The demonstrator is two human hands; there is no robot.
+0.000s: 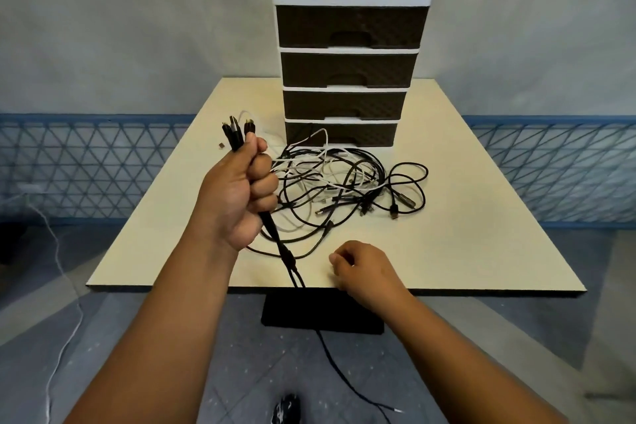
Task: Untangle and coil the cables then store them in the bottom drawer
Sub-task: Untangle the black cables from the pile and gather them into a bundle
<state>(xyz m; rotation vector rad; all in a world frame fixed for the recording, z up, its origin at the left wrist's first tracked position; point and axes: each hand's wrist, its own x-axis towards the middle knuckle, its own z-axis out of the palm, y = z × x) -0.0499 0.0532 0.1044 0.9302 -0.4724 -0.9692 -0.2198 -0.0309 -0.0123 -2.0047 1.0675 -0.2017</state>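
Grey floor and a cream worktop (447, 217) are seen. At 6 o'clock the right hand (361, 268) rests on the worktop edge, fingers curled, nothing held. At 9 o'clock the left hand (237, 189) grips a cable bundle (275, 231), long axis approx. vertical, plugs up. The tangled cables (344, 182) lie at 12 o'clock, nearer the right hand. Behind, the bottom drawer (340, 134) of the drawer unit (351, 31) is closed, contents hidden.

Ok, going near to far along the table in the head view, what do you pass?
Right hand at the near edge → cable tangle → bottom drawer of the drawer unit.
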